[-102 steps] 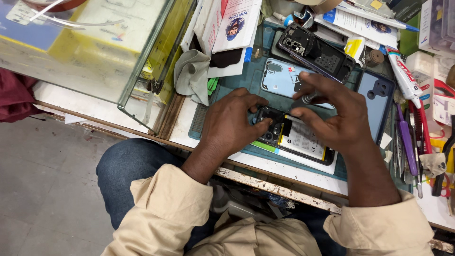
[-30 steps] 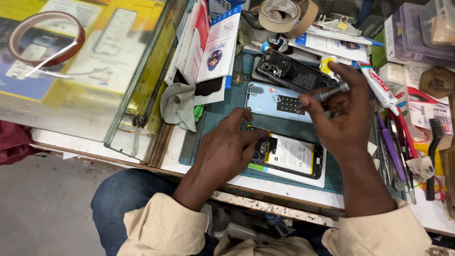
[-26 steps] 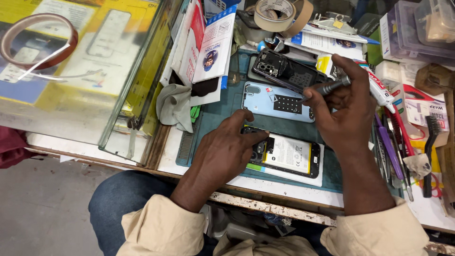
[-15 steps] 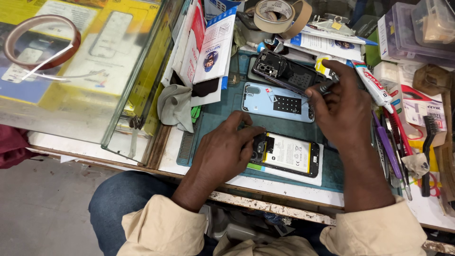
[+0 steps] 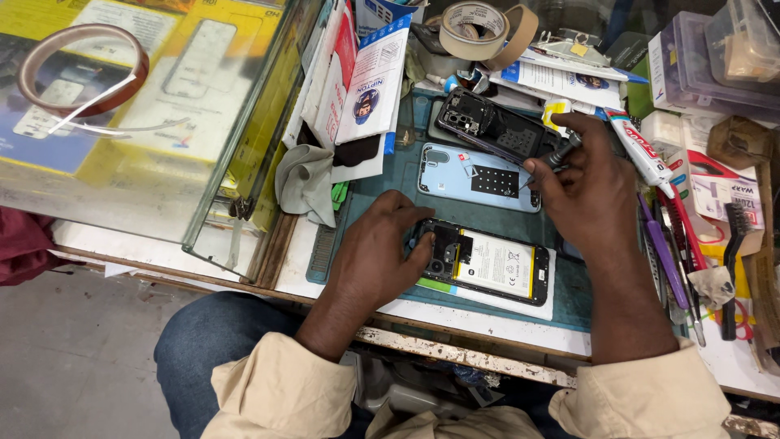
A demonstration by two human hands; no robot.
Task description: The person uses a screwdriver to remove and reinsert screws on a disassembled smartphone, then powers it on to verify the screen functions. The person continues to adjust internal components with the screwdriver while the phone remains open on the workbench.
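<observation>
1. Head view: two hands work over one green mat.
2. Three phone parts lie on it: one opened phone nearest the person, one pale blue back cover beyond it, one black frame farthest.
3. One tape roll stands at the top; one grey cloth lies left of the mat.
4. The phone's long axis runs left to right, its camera end to the left, battery to the right.
5. The left hand lies half open, fingertips pressing the phone's left end.
6. The right hand is closed around one screwdriver, its tip over the cover's right end.
</observation>
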